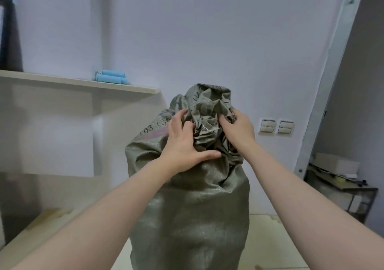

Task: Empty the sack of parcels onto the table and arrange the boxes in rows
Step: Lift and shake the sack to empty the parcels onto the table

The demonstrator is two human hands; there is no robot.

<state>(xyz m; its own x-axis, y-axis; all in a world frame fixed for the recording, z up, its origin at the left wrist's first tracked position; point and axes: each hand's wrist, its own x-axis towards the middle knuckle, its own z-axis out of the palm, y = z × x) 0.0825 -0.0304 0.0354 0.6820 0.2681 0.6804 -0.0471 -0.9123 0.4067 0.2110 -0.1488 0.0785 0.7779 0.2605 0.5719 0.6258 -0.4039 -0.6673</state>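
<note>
A tall grey-green woven sack (pixel 189 213) stands upright on the pale table (pixel 268 240) in front of me, bulging and full. Its neck is bunched and twisted at the top, with faded printed characters on the cloth. My left hand (pixel 185 143) grips the gathered neck from the left, thumb pressed across the folds. My right hand (pixel 239 130) holds the bunched cloth from the right, fingers dug into the creases. No parcels or boxes are visible; the sack's contents are hidden.
A wall shelf (pixel 79 81) at the left carries pale blue cylinders (pixel 111 76). A dark frame (pixel 8 35) stands at the far left. A low metal rack (pixel 340 184) with boxes sits at the right, under a slanted rail. Wall switches (pixel 276 127) are behind the sack.
</note>
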